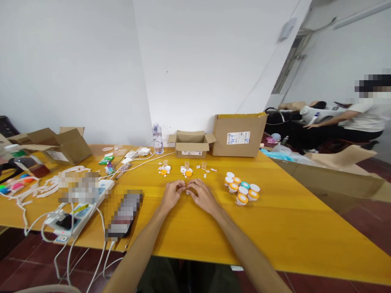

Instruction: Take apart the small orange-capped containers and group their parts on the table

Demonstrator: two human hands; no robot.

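My left hand (172,195) and my right hand (201,195) meet close together over the table, fingertips almost touching. A small white part (182,182) shows at the left fingertips, which are pinched. The right fingers are bent and pressed together by a tiny pale piece (187,192); how firmly they hold it is too small to tell. Just beyond lie orange rings (188,173), white discs (168,168) and small clear cups (204,165), with little white printed pieces among them. To the right stands a cluster of clear containers with orange, white and teal lids (243,190).
An open cardboard box (191,150), a large closed carton (240,140) and a bottle (158,140) line the wall. Left are a power strip (88,211), cables, a phone (126,213) and another open box (71,146). A person (363,116) sits at far right.
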